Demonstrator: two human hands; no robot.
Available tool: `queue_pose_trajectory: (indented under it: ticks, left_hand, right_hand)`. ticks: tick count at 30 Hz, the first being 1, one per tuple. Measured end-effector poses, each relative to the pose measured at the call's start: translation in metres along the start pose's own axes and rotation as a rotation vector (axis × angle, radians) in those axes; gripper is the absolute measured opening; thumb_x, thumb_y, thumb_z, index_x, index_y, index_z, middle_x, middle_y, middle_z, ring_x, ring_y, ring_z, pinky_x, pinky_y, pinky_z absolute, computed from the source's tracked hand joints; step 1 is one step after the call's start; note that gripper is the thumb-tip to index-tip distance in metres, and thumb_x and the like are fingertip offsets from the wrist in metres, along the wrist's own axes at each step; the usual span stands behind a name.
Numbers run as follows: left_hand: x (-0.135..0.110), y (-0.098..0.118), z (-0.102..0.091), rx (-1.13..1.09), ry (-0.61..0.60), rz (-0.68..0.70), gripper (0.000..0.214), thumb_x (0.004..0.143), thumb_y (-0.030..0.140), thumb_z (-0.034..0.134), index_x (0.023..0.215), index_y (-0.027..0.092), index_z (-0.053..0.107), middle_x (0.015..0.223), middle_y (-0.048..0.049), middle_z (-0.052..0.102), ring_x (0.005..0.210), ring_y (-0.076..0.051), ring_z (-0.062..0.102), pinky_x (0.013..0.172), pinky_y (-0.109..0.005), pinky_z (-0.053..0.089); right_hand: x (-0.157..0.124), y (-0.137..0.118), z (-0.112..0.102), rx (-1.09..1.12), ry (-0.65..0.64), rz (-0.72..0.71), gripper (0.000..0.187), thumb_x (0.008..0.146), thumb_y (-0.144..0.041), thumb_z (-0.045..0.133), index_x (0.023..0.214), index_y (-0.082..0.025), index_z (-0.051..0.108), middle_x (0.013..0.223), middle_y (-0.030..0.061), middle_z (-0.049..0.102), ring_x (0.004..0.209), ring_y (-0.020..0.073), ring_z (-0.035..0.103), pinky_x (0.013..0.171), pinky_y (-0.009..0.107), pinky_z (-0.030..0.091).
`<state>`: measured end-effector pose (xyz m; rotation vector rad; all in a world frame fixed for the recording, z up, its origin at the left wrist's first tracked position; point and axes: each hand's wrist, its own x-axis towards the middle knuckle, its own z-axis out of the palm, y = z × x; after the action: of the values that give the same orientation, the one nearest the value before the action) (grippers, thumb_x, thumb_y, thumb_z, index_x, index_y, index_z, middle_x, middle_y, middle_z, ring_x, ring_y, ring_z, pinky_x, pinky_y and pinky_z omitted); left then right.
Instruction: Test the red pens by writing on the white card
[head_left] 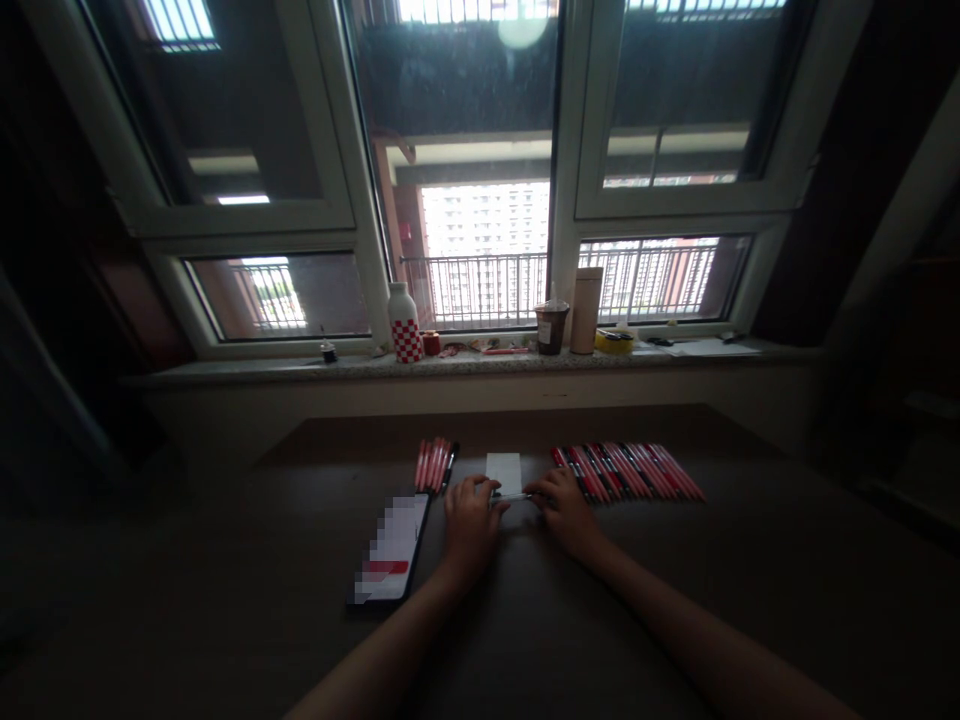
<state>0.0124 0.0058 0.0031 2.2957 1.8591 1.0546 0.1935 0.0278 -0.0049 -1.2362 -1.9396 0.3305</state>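
Lying crosswise between the two hands, the pen (513,496) shows as a thin, pale, slightly shiny stick. It is too small and too dimly lit for its colour or cap to be made out. It sits just above the tabletop (675,600), near the far edge and about midway along it.

The left hand (469,525) is curled, knuckles up, and its fingertips close on the pen's left end. The right hand (564,510) mirrors it, with its fingers bent and pinching the right end. Only the short middle stretch of the pen shows between them. Both forearms run in from the near edge and converge on that spot.

Just beyond the pen, touching or nearly touching it, lies a small white card (504,470), squared to the far edge. Left of the card is a short bundle of red pens (433,465), packed side by side with one dark one at its right. Right of the card is a longer row of pens (628,472), red and dark, lying close to the right hand's knuckles. A phone (390,550) lies beside the left wrist with its screen lit, angled toward the near left corner.

Past the far edge, a sill (225,372) carries a checked bottle (406,323), a cup (551,327) and a tall tumbler (586,310).
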Motion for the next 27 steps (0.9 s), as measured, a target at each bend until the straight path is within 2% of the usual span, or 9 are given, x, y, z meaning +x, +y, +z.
queue_pose_trajectory:
  ticks: [4, 7, 16, 20, 23, 27]
  left_hand:
    - [-0.0005, -0.0018, 0.0019, 0.019, -0.017, 0.009, 0.022, 0.090, 0.026, 0.045, 0.095, 0.021, 0.066, 0.116, -0.0082, 0.057, 0.112, -0.024, 0.048, 0.102, -0.046, 0.031]
    - [-0.0010, -0.0026, 0.0029, 0.017, -0.015, 0.021, 0.021, 0.089, 0.023, 0.045, 0.091, 0.020, 0.066, 0.116, -0.0082, 0.057, 0.112, -0.024, 0.048, 0.103, -0.047, 0.030]
    - [-0.0009, -0.0001, 0.0001, -0.020, -0.022, 0.010, 0.016, 0.083, 0.019, 0.054, 0.095, 0.023, 0.063, 0.114, -0.0062, 0.057, 0.111, -0.024, 0.049, 0.102, -0.046, 0.029]
    - [-0.0004, 0.0000, 0.0000, -0.008, -0.011, 0.000, 0.017, 0.083, 0.025, 0.057, 0.098, 0.022, 0.063, 0.113, -0.0067, 0.057, 0.110, -0.024, 0.049, 0.100, -0.044, 0.032]
    - [-0.0006, 0.0005, -0.0001, 0.007, -0.014, -0.001, 0.019, 0.087, 0.029, 0.050, 0.099, 0.021, 0.064, 0.115, -0.0076, 0.057, 0.110, -0.024, 0.049, 0.100, -0.045, 0.032]
    - [-0.0012, 0.0009, 0.0001, 0.021, -0.028, -0.005, 0.023, 0.090, 0.025, 0.043, 0.093, 0.020, 0.066, 0.117, -0.0082, 0.056, 0.113, -0.024, 0.048, 0.102, -0.047, 0.031]
  right_hand:
    - [0.0001, 0.0006, 0.0006, 0.004, -0.007, 0.002, 0.023, 0.084, -0.013, 0.053, 0.093, -0.022, 0.072, 0.092, 0.0064, 0.059, 0.100, 0.0224, 0.048, 0.090, 0.035, 0.038]
    - [-0.0001, 0.0008, 0.0010, 0.000, -0.008, -0.002, 0.022, 0.084, -0.013, 0.053, 0.092, -0.022, 0.072, 0.092, 0.0067, 0.060, 0.100, 0.0227, 0.048, 0.090, 0.035, 0.038]
    - [0.0002, 0.0005, 0.0005, -0.002, -0.003, -0.009, 0.022, 0.084, -0.014, 0.054, 0.092, -0.022, 0.073, 0.091, 0.0065, 0.060, 0.099, 0.0229, 0.047, 0.090, 0.035, 0.038]
    - [0.0000, -0.0004, -0.0001, 0.004, -0.004, -0.005, 0.023, 0.084, -0.013, 0.053, 0.093, -0.022, 0.073, 0.089, 0.0066, 0.060, 0.099, 0.0228, 0.047, 0.089, 0.035, 0.039]
    - [-0.0003, -0.0006, -0.0001, 0.003, -0.005, 0.006, 0.024, 0.083, -0.013, 0.053, 0.093, -0.023, 0.073, 0.091, 0.0065, 0.060, 0.100, 0.0228, 0.048, 0.089, 0.036, 0.039]
    - [-0.0003, 0.0002, 0.0006, 0.002, -0.007, 0.009, 0.024, 0.084, -0.013, 0.053, 0.093, -0.023, 0.073, 0.091, 0.0064, 0.060, 0.099, 0.0229, 0.048, 0.089, 0.036, 0.039]
